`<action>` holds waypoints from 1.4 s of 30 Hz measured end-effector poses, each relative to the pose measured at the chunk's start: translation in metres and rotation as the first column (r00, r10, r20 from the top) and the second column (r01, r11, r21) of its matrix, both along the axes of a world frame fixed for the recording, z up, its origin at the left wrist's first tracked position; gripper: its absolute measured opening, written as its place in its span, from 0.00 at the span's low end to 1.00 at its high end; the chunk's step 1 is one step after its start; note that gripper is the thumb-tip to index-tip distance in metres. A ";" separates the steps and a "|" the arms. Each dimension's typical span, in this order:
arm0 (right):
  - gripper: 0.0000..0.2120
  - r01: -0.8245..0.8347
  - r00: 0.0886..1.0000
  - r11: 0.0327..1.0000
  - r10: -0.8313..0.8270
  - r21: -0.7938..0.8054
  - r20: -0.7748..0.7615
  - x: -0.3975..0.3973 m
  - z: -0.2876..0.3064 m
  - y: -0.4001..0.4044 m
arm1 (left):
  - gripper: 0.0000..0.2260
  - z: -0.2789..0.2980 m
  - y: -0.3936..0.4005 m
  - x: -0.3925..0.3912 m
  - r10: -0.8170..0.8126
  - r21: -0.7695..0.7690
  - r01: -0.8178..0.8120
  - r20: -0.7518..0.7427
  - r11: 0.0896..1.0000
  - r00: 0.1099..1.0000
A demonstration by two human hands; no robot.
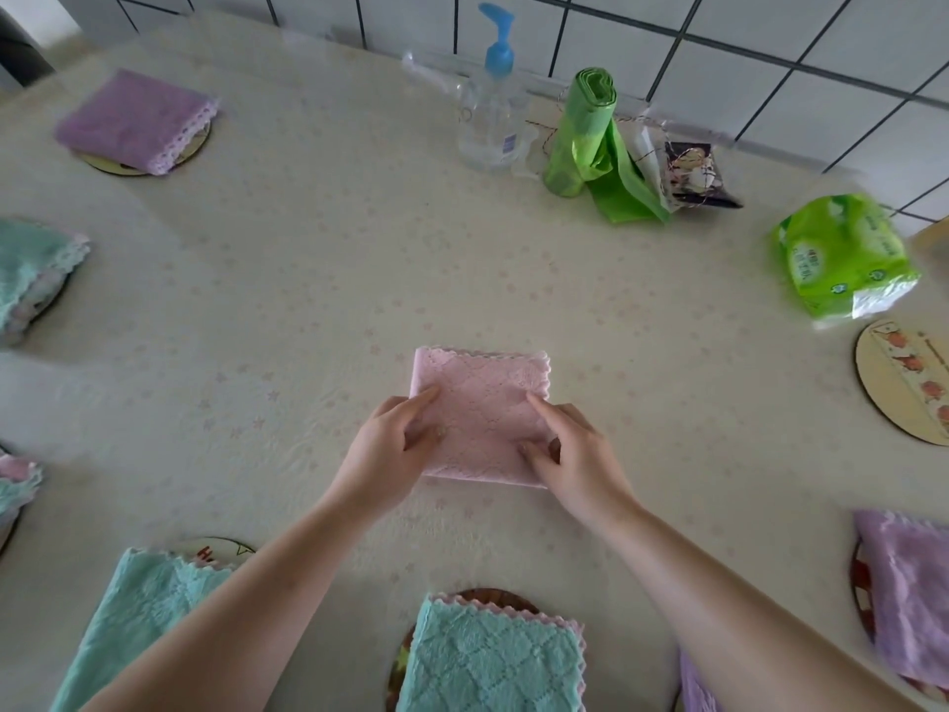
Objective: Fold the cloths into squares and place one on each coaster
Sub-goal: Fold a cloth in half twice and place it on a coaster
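Folded pink square waffle-weave cloth (pixel 480 403): centre of cream star-print tabletop (pixel 308 300), lying flat. Left hand (pixel 395 444): on cloth's near left edge, fingers curled, thumb on top, pinching the fabric. Right hand (pixel 570 449): on near right edge, fingers bent, gripping likewise. Bare round illustrated coaster (pixel 909 382): far right, well apart from cloth. Folded lilac cloth (pixel 133 120) on coaster: far left. Folded teal cloth (pixel 493 660) on coaster: near centre. Green tissue pack (pixel 842 254): right, far side.
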State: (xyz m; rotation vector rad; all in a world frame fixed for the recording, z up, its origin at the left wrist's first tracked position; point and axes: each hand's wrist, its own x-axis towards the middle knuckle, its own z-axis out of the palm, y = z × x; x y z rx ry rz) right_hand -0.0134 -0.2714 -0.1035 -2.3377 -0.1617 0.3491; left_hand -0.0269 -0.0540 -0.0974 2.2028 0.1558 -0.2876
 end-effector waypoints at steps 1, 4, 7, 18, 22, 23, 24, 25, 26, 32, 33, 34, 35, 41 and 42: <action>0.25 0.003 1.000 1.000 -0.003 0.005 -0.007 0.001 0.000 0.000 | 0.21 0.000 0.000 0.002 -0.005 0.000 0.005 -0.017 1.000 1.000; 0.27 0.002 1.000 1.000 -0.002 -0.004 0.002 0.004 -0.002 0.000 | 0.22 0.000 0.001 0.007 -0.019 -0.004 0.019 -0.046 1.000 0.999; 0.28 -0.016 1.000 0.999 0.016 -0.032 0.011 0.003 0.001 0.000 | 0.23 0.001 -0.001 0.007 -0.030 0.006 0.031 -0.045 1.000 0.999; 0.38 -0.261 0.949 0.787 0.314 -0.559 -0.002 0.009 0.004 0.028 | 0.29 -0.011 -0.013 0.009 -0.427 0.581 0.334 0.026 0.742 0.904; 0.43 -0.277 0.944 0.748 0.328 -0.604 -0.027 0.016 -0.005 0.022 | 0.29 -0.018 -0.008 0.018 -0.452 0.610 0.384 -0.046 0.693 0.891; 0.43 -0.290 0.942 0.751 0.332 -0.593 -0.041 0.017 -0.005 0.022 | 0.30 -0.019 -0.008 0.018 -0.455 0.599 0.391 -0.050 0.699 0.889; 0.43 -0.298 0.943 0.764 0.330 -0.572 -0.050 0.018 -0.003 0.022 | 0.30 -0.017 -0.008 0.018 -0.456 0.588 0.394 -0.048 0.707 0.889; 0.41 -0.284 0.949 0.792 0.314 -0.540 -0.037 0.017 0.000 0.022 | 0.30 -0.016 -0.008 0.017 -0.445 0.578 0.382 -0.036 0.721 0.895; 0.38 -0.229 0.964 0.838 0.266 -0.495 0.004 0.016 0.004 0.021 | 0.30 -0.014 -0.006 0.015 -0.412 0.566 0.346 -0.013 0.748 0.911; 0.27 0.256 0.957 0.954 -0.273 -0.158 -0.094 -0.001 0.019 0.013 | 0.23 0.002 0.004 -0.002 0.037 0.356 -0.054 0.053 0.933 0.998; 0.27 0.287 0.943 0.952 -0.301 -0.111 -0.143 -0.001 0.019 0.016 | 0.22 0.002 0.004 -0.003 0.042 0.319 -0.049 0.030 0.947 0.999; 0.26 0.336 0.920 0.940 -0.340 -0.054 -0.195 0.000 0.021 0.019 | 0.20 0.004 0.002 -0.002 0.055 0.259 -0.056 0.010 0.964 0.998; 0.25 0.396 0.889 0.918 -0.382 0.002 -0.252 0.001 0.025 0.021 | 0.19 0.006 0.001 -0.001 0.085 0.181 -0.081 -0.014 0.980 0.996; 0.18 0.691 0.700 0.644 -0.482 0.329 -0.527 -0.014 0.035 0.013 | 0.16 0.028 -0.006 -0.010 0.262 -0.276 -0.308 -0.190 0.911 0.946; 0.16 0.724 0.671 0.589 -0.480 0.359 -0.565 -0.019 0.036 0.009 | 0.16 0.031 -0.008 -0.014 0.273 -0.354 -0.347 -0.242 0.868 0.931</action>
